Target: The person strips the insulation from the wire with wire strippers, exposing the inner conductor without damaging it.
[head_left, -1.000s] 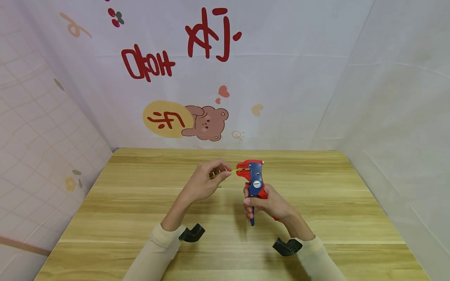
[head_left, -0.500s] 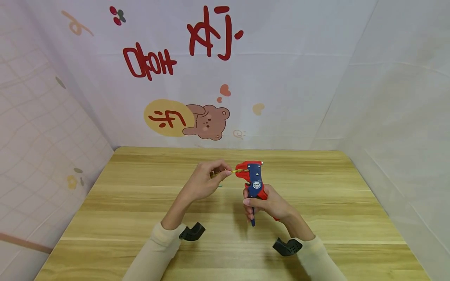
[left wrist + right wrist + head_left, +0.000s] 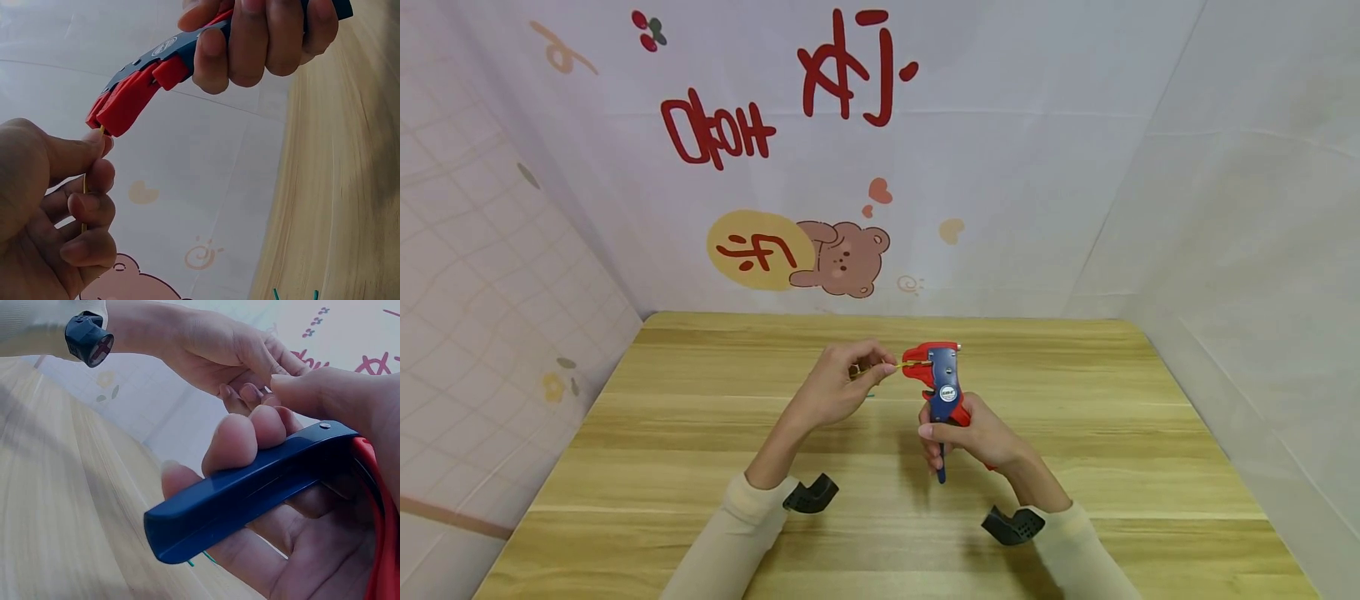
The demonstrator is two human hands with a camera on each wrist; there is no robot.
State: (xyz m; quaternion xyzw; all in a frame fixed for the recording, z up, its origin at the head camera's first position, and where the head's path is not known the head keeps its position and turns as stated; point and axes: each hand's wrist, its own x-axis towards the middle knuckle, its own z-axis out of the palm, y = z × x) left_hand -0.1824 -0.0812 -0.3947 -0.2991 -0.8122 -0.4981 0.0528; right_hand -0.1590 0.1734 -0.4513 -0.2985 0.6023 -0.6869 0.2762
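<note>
My right hand (image 3: 981,437) grips a red and blue wire stripper (image 3: 945,375) by its handles, its head raised and facing left. Close in the right wrist view is the blue handle (image 3: 250,494), with fingers curled over it. A thin yellow wire (image 3: 85,187) is pinched between the thumb and forefinger of my left hand (image 3: 838,387). One end of the wire enters the red nose of the stripper, the fingertips right beside it. The other fingers of the left hand (image 3: 44,187) curl loosely behind, and the wire's rear part runs past them.
Small teal wire pieces (image 3: 316,294) lie on the wooden table (image 3: 700,450) under the hands. A white printed curtain (image 3: 1015,167) stands behind the table's far edge, with more cloth at both sides. Black camera mounts (image 3: 810,494) sit on both wrists.
The gap between my left fingertips and the stripper's nose has narrowed slightly. Both hands keep their hold and stay almost in place; the head view has shifted a little.
</note>
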